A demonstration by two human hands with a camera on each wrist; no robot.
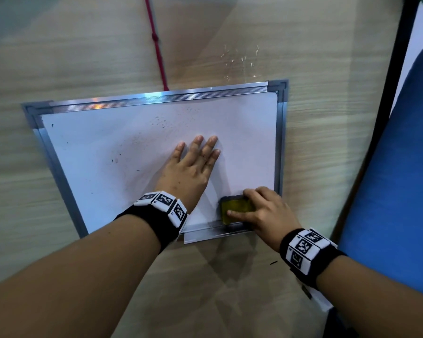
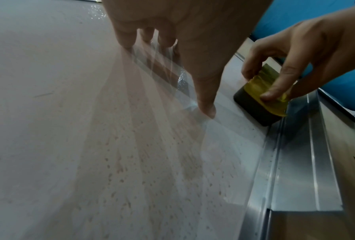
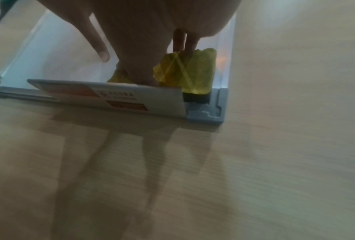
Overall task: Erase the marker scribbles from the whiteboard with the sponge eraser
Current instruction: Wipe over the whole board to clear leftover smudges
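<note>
A whiteboard (image 1: 103,147) with a grey metal frame lies flat on the wooden table. Only faint dark specks and small marks remain on its white surface. My left hand (image 1: 193,164) lies flat on the board's middle with fingers straight and spread, pressing it down. My right hand (image 1: 259,211) grips the sponge eraser (image 1: 237,206), yellow on top and black below, at the board's near right corner. In the left wrist view the eraser (image 2: 256,104) sits against the pen tray (image 2: 308,170). In the right wrist view the eraser (image 3: 197,76) is beside the frame corner (image 3: 211,112).
A red cord (image 1: 156,45) runs across the table beyond the board. A blue chair (image 1: 396,167) stands at the right past the table's dark edge (image 1: 388,93). Bare wooden tabletop (image 1: 59,57) surrounds the board. A small dark mark (image 1: 274,262) lies near my right wrist.
</note>
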